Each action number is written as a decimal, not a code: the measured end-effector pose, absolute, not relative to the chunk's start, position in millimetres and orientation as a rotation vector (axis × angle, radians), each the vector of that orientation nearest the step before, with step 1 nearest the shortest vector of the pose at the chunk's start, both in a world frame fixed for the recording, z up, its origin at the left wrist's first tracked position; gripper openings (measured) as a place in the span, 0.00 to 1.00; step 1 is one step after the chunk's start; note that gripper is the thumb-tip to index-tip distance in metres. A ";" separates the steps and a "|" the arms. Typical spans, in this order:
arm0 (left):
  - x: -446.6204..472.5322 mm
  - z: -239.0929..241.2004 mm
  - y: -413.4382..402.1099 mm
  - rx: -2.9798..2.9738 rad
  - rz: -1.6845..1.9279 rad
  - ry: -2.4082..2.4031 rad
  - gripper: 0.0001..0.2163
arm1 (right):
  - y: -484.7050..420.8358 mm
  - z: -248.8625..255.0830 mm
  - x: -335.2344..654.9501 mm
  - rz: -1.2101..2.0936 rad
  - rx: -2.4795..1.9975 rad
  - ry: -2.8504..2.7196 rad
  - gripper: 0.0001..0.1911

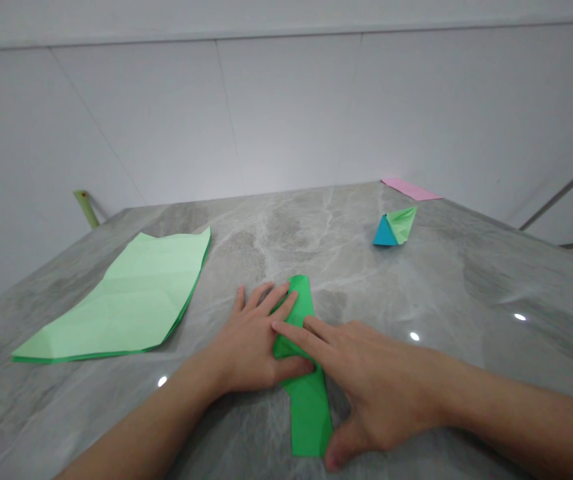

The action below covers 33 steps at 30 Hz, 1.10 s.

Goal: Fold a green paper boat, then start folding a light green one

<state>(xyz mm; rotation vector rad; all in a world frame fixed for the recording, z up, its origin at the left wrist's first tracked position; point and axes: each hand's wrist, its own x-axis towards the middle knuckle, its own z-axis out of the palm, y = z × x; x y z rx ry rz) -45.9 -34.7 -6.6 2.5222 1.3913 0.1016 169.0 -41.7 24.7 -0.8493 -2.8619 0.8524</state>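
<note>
A folded strip of green paper (311,413) lies on the grey marbled table, its long side running away from me. My left hand (259,340) rests flat across the strip's left side with fingers spread, the thumb lying over its middle. From the right, my right hand (361,387) reaches over the paper. Its index finger is stretched out and touches near the left hand's fingers, while its thumb sits by the strip's near right corner. Parts of the strip are hidden beneath both hands.
Light green paper sheets (131,293) with creases lie at the left. Toward the back right stands a small folded blue and green paper piece (394,228). Pink paper (411,189) lies at the table's far edge, by the white wall (286,107).
</note>
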 end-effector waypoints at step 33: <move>-46.4 -15.3 -27.8 2.456 0.574 1.421 0.25 | 16.3 -8.8 163.6 1.494 -1.118 -1.519 0.24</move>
